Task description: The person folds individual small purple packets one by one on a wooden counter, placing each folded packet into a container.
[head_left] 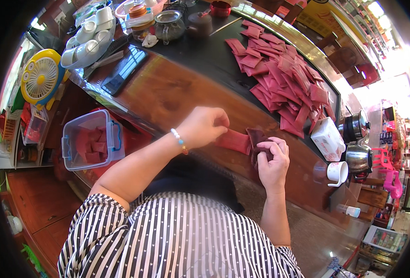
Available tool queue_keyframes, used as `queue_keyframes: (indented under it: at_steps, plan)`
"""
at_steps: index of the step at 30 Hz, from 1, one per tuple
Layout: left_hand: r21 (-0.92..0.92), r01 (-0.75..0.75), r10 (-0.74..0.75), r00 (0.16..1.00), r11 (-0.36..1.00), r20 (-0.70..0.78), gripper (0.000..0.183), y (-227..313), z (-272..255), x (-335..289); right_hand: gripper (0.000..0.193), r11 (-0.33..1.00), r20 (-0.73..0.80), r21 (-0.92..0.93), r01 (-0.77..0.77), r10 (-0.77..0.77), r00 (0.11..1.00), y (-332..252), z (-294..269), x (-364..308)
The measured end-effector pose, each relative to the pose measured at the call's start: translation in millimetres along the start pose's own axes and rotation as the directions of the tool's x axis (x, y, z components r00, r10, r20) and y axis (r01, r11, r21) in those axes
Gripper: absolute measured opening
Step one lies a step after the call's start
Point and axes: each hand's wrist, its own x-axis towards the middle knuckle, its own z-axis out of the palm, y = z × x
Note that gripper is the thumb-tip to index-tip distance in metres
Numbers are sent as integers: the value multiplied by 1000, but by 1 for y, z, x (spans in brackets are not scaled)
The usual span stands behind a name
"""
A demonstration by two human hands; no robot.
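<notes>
My left hand [202,124], a beaded bracelet at its wrist, is closed in a pinch at the left end of a flat red packet [234,141]. The packet lies low over the wooden table edge, its right end against a dark maroon piece [255,135] that looks like cloth or a soft pouch. Curled fingers of my right hand [273,160] grip that dark piece. Whether the packet goes inside it or only touches it, I cannot tell. Beyond my hands, a large heap of similar red packets [284,76] covers the right part of a black tray [200,55].
Left of me stands a clear plastic bin [86,160] with some red packets inside. A phone [124,69] rests near the table's left end, by a tray of white cups [86,32]. On the right are a tissue pack [328,139], a white mug [337,173] and metal pots [359,157].
</notes>
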Motion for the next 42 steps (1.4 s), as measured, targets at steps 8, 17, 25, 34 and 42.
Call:
queue_keyframes:
  at_steps: [8, 17, 25, 34, 42]
  plan:
    - [61, -82, 86, 995, 995, -54, 12, -10, 6, 1, 21, 972, 41, -25, 232, -231, 972, -40, 29, 6]
    - [-60, -183, 173, 974, 981, -143, 17, -2, 7, 3, 21, 988, -143, 155, -19, 41, 989, 9, 9, -3]
    - [464, -780, 843, 525, 421, 118, 15, 10, 14, -17, 19, 935, -237, 353, -44, 134, 962, 17, 4, -6]
    - [560, -724, 872, 489, 402, 6, 17, 5, 3, -16, 20, 918, -246, 393, -62, 169, 954, 15, 3, -6]
    - [466, -786, 824, 535, 406, 185, 11, -27, 23, -32, 25, 974, -190, 224, 34, 9, 982, -8, 4, 5]
